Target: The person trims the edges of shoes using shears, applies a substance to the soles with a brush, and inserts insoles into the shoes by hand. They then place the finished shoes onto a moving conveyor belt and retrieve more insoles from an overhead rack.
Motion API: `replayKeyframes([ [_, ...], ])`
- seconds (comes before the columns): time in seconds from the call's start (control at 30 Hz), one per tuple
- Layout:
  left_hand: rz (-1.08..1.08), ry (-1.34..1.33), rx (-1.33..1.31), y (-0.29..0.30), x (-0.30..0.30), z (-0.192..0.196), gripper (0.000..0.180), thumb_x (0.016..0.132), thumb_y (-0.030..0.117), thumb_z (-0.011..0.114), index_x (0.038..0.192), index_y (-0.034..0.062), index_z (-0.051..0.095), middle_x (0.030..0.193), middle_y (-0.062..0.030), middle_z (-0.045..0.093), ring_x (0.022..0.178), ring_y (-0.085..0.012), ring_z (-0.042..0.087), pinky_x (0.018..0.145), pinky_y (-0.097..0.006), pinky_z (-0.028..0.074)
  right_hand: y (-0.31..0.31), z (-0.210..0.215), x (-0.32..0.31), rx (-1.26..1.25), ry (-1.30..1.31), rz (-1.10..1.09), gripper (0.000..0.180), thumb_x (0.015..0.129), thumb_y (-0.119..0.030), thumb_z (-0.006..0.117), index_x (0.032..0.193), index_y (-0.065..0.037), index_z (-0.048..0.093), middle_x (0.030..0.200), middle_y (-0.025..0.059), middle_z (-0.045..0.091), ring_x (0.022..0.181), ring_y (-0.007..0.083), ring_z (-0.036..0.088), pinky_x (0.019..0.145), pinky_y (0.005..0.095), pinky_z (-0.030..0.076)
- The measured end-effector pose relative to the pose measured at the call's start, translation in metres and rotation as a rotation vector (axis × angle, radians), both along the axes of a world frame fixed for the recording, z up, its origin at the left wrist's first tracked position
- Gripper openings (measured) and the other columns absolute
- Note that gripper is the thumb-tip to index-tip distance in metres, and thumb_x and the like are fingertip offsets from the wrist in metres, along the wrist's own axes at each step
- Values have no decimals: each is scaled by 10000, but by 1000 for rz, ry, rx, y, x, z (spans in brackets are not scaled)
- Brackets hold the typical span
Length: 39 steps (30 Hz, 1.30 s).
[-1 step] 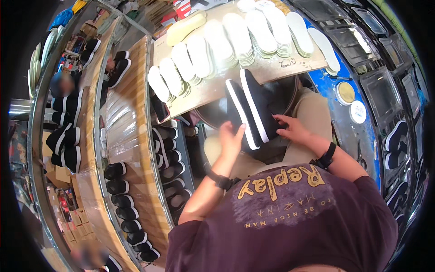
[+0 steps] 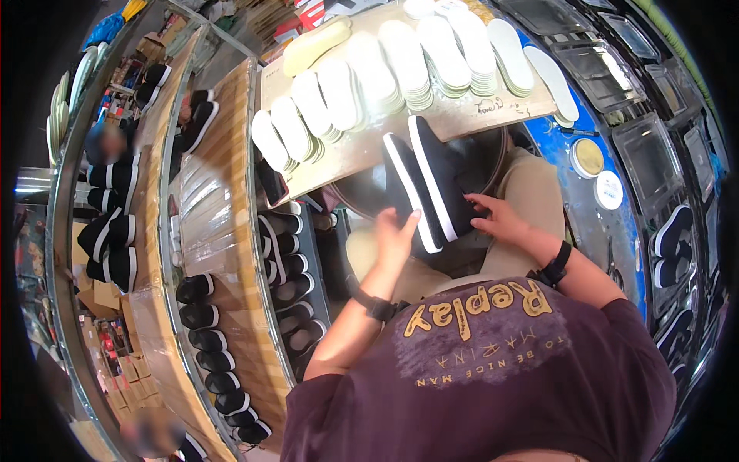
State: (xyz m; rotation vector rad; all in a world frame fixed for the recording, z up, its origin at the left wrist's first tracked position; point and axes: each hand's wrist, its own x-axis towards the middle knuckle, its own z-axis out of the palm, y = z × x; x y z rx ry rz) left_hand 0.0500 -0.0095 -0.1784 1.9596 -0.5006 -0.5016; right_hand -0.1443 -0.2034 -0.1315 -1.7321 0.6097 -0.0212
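Observation:
Two black shoes with white soles stand side by side, toes away from me, over a dark round basin (image 2: 358,189) between my knees. My left hand (image 2: 395,235) has its thumb against the white sole edge of the left shoe (image 2: 408,185); its other fingers are partly hidden and a little blurred. On the other side, my right hand (image 2: 496,217) pinches the black upper of the right shoe (image 2: 445,173) near its heel end. Beyond the toes, a board (image 2: 323,169) bears several stacks of white insoles (image 2: 402,61).
Left of me, long benches (image 2: 219,185) carry rows of black shoes (image 2: 206,316), and a rack (image 2: 296,285) holds more. Another person's hand (image 2: 188,112) is by a shoe there. To my right, a blue table (image 2: 585,239) has round lids (image 2: 586,158); past it lie clear plastic trays (image 2: 650,154).
On the bench at the upper left, the black shoe by the other person's hand has shifted slightly. My hands and the two shoes stay nearly in place.

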Motion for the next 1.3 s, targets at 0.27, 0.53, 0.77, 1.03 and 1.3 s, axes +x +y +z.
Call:
replayKeyframes([
  [0.27, -113, 32, 195, -31, -15, 44, 1039, 644, 505, 847, 1254, -200, 387, 1179, -344, 558, 1133, -382, 565, 977, -397, 435, -15, 1, -16, -172, -17, 111, 556, 825, -140, 703, 1346, -119, 512, 1062, 141, 641, 784, 169, 624, 709, 313, 514],
  [0.53, -108, 22, 248, -42, -16, 53, 1137, 601, 532, 858, 1276, -225, 344, 1212, -391, 519, 1185, -437, 523, 1016, -416, 410, -113, -2, -70, -730, -12, -335, 334, 766, -108, 690, 1092, -44, 651, 965, 141, 665, 859, 264, 640, 770, 368, 512],
  [0.77, -98, 60, 253, -41, -10, 32, 1086, 603, 490, 859, 1267, -218, 372, 1214, -343, 545, 1157, -371, 550, 996, -380, 424, -202, 10, -154, -983, 335, -630, 251, 732, -106, 710, 975, -53, 681, 940, 156, 661, 881, 319, 638, 777, 402, 507],
  [1.03, -28, 91, 143, -40, -12, 35, 697, 662, 280, 873, 1090, -117, 494, 1060, -206, 635, 954, -221, 614, 842, -306, 489, -224, -9, -159, -902, 274, -680, 263, 718, -142, 749, 970, -75, 707, 885, 146, 654, 866, 322, 631, 774, 395, 494],
  [1.3, -57, 109, 164, -36, -4, 3, 701, 703, 185, 857, 1136, -139, 411, 1056, -195, 620, 938, -218, 616, 811, -311, 509, -247, -45, -151, -916, 284, -318, 201, 797, -96, 665, 987, -48, 712, 972, 169, 675, 918, 347, 637, 807, 393, 496],
])
